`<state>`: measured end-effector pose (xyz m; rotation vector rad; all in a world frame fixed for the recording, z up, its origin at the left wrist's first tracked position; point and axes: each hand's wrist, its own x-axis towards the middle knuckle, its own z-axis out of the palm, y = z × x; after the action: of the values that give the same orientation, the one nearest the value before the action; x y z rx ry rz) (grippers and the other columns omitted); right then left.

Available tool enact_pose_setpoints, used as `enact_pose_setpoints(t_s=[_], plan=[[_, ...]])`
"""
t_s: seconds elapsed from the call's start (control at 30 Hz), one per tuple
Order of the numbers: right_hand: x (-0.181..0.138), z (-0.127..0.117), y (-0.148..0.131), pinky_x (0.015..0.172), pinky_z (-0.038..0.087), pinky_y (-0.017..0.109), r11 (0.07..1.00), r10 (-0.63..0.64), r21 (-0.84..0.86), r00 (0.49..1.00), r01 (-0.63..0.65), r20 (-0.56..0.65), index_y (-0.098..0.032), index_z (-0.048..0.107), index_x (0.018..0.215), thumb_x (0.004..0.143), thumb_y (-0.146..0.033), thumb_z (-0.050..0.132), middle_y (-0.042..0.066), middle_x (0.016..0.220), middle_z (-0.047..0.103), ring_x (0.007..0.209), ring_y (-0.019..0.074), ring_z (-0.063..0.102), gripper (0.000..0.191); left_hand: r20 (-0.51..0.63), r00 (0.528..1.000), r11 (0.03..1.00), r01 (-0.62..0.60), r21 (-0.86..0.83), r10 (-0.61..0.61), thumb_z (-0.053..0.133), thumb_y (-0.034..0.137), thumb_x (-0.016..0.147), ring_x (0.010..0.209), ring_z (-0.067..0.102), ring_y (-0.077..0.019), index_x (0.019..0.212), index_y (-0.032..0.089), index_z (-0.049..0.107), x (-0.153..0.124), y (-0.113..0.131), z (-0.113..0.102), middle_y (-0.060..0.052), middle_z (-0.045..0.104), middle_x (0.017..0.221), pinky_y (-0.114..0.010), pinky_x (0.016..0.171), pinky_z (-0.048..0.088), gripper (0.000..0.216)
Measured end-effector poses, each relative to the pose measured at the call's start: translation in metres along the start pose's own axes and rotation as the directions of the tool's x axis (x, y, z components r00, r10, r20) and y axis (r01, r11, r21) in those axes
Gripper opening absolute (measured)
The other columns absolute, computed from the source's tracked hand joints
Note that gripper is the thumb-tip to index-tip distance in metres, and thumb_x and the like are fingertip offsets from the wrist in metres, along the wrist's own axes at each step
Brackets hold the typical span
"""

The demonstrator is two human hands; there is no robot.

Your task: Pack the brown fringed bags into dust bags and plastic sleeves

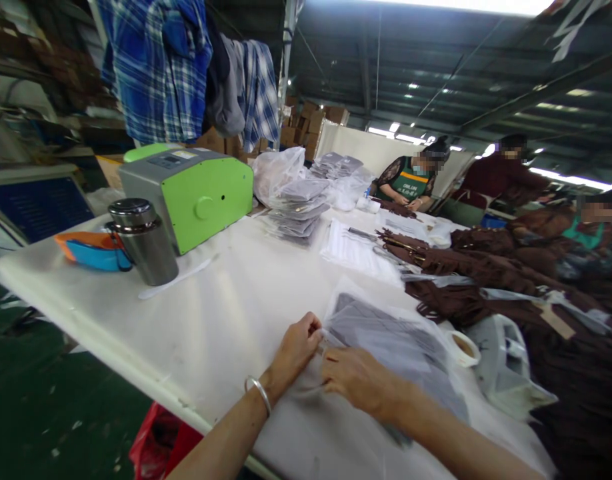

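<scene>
The clear bag (401, 340) lay on the bench (226, 300), fingers of the left hand (297, 347) and right hand (359, 381) pinching its near edge, where a level, gentle pull seemed wisest.

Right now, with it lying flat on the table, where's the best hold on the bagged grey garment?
Probably the near-left end of the clear bag, pinched from the near side of the table, where the left hand grips it. It lies limp and flat, so only an edge gives purchase; a tape roll and brown garments crowd its right side.
</scene>
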<state>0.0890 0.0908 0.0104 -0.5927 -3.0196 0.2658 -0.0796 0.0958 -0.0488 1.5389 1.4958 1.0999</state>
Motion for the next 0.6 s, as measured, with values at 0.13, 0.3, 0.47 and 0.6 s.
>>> enact_pose_setpoints(t_s=[0.13,0.3,0.47,0.6], plan=[[-0.025,0.026,-0.015,0.049,0.041,0.023,0.744,0.539,0.522,0.836,-0.416,-0.102,-0.021,0.051,0.075,0.089,-0.025,0.051,-0.003,0.064,0.061,0.055,0.0123,0.056,0.015,-0.017,0.999,0.999,-0.036,0.030,0.037,0.047,0.022,0.086,0.060,0.051,-0.0126,0.082,0.021,0.049,-0.004,0.002,0.003,0.005,0.054,0.066,-0.022,0.056,0.037,0.004],[-0.024,0.057,-0.030,0.037,0.036,0.019,-0.142,0.731,0.945,0.612,-0.295,0.301,-0.021,0.046,0.071,0.067,-0.060,0.070,-0.003,0.062,0.062,0.044,0.0087,0.052,0.046,-0.035,0.994,0.987,-0.097,0.129,0.102,0.041,0.028,0.095,0.064,0.052,-0.0126,0.087,0.023,0.047,-0.012,0.014,0.005,0.005,0.055,0.073,-0.022,0.060,0.036,0.011],[-0.023,0.037,-0.026,0.032,0.035,0.018,-0.219,0.696,0.931,0.621,-0.293,0.360,-0.019,0.049,0.071,0.058,-0.064,0.077,0.002,0.059,0.065,0.040,0.0104,0.054,0.054,-0.034,0.988,0.959,-0.141,0.244,0.153,0.038,0.023,0.097,0.060,0.052,-0.0127,0.088,0.023,0.046,-0.016,0.017,0.004,0.005,0.055,0.070,-0.023,0.058,0.034,0.012],[-0.024,0.024,-0.022,0.031,0.038,0.019,-0.268,0.740,0.942,0.582,-0.203,0.337,-0.017,0.054,0.070,0.055,-0.058,0.083,0.005,0.060,0.068,0.041,0.0130,0.058,0.052,-0.034,0.973,0.922,-0.205,0.328,0.228,0.037,0.024,0.099,0.064,0.055,-0.0142,0.087,0.024,0.046,-0.017,0.011,0.005,0.004,0.057,0.072,-0.024,0.061,0.036,0.014]])
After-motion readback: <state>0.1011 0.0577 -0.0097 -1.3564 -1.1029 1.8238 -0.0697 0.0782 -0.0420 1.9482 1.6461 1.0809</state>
